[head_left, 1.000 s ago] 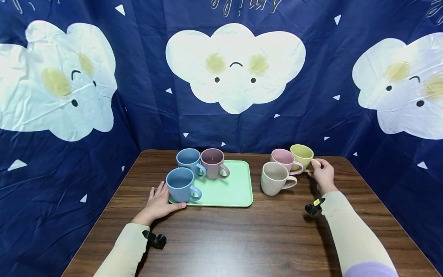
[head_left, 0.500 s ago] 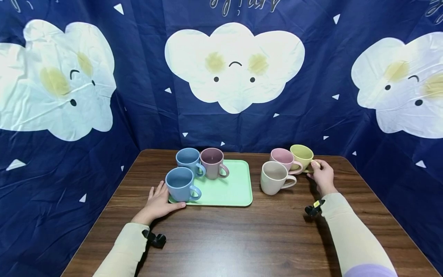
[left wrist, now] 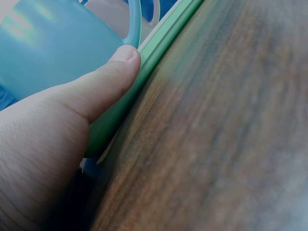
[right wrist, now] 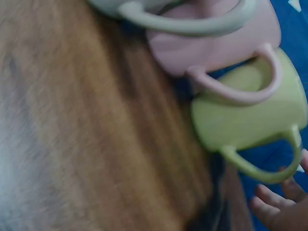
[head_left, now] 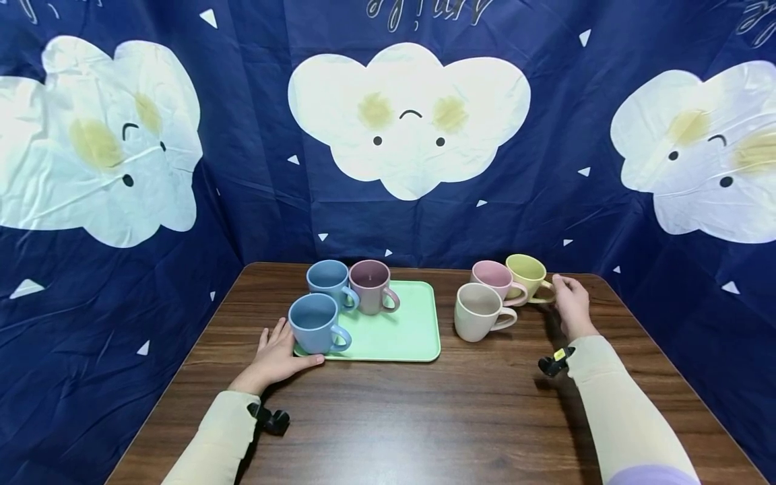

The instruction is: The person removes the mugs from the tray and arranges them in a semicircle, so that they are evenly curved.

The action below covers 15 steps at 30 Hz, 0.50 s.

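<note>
My left hand lies at the near left corner of the light green tray, fingers straight and spread. Its thumb rests along the tray's front rim, beside a blue mug. Behind that mug stand a second blue mug and a mauve mug. My right hand is just right of the yellow mug, near its handle, with loose fingers and nothing held. Left of the yellow mug are a pink mug and a cream mug, all upright on the table.
The brown wooden table runs back to a dark blue cloth printed with clouds. The cream and pink mugs have handles pointing right. The two mug groups stand apart, with the tray's right part between them.
My right hand has let go of the yellow mug's handle and moved slightly right. The yellow mug stays where it was. My left hand keeps its place at the tray.
</note>
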Motion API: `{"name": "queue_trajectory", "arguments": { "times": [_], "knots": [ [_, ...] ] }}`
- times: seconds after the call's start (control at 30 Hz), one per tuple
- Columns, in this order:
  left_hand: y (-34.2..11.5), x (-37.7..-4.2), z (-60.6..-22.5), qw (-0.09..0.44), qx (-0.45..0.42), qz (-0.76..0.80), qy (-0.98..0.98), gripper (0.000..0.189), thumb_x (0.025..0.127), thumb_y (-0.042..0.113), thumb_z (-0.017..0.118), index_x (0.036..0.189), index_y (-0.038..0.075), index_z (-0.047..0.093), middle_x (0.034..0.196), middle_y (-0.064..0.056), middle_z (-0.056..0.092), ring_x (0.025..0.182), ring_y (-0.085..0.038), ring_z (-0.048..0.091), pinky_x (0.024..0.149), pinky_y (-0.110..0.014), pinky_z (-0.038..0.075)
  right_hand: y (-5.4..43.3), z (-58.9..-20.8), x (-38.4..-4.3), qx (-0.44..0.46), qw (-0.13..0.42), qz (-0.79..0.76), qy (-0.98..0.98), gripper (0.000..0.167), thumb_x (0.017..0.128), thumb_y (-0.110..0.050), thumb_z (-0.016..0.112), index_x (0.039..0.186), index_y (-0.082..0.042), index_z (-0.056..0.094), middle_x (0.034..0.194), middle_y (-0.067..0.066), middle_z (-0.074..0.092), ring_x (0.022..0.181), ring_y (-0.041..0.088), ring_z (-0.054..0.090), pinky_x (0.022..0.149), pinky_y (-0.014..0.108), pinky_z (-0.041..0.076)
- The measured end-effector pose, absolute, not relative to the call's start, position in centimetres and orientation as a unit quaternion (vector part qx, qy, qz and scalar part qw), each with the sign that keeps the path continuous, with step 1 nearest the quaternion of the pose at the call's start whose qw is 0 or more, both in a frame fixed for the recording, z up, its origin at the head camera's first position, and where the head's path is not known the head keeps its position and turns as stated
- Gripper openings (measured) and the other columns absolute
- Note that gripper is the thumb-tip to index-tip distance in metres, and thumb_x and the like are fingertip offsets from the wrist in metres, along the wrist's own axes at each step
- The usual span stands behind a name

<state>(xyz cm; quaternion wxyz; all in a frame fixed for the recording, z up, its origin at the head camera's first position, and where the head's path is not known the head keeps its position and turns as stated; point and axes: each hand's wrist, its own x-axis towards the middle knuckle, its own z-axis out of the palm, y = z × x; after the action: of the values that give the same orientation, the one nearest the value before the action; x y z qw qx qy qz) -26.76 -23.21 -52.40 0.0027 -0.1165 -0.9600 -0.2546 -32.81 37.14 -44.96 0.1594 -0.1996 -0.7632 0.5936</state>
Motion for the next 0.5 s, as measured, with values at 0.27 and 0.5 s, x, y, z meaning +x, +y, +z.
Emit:
{"name": "queue_trajectory", "arguments": {
  "times": [0.27, 0.5],
  "knots": [
    [-23.1, -26.7, -52.3, 0.008, -0.114, -0.245, -0.963, 0.118, 0.080, 0.070, 0.070, 0.160, 0.000, 0.018, 0.164, -0.025, 0.020, 0.151, -0.050, 0.010, 0.113, -0.073, -0.001, 34.9, -41.3, -33.2, -0.183, 0.336, 0.501, -0.776, 0.043, 0.104, -0.035, 0.051, 0.129, 0.000, 0.061, 0.117, 0.011, 0.062, 0.106, 0.019, 0.055, 0.094, 0.030, 0.042],
    [-23.0, -26.7, -52.1, 0.008, -0.115, -0.242, -0.964, 0.118, 0.080, 0.070, 0.070, 0.160, 0.000, 0.018, 0.164, -0.025, 0.020, 0.150, -0.050, 0.010, 0.113, -0.073, -0.001, 31.0, -38.9, -33.2, -0.089, 0.379, 0.527, -0.755, 0.032, 0.102, -0.022, 0.057, 0.121, 0.003, 0.064, 0.108, 0.008, 0.065, 0.089, -0.002, 0.052, 0.086, 0.020, 0.042]
  ]
}}
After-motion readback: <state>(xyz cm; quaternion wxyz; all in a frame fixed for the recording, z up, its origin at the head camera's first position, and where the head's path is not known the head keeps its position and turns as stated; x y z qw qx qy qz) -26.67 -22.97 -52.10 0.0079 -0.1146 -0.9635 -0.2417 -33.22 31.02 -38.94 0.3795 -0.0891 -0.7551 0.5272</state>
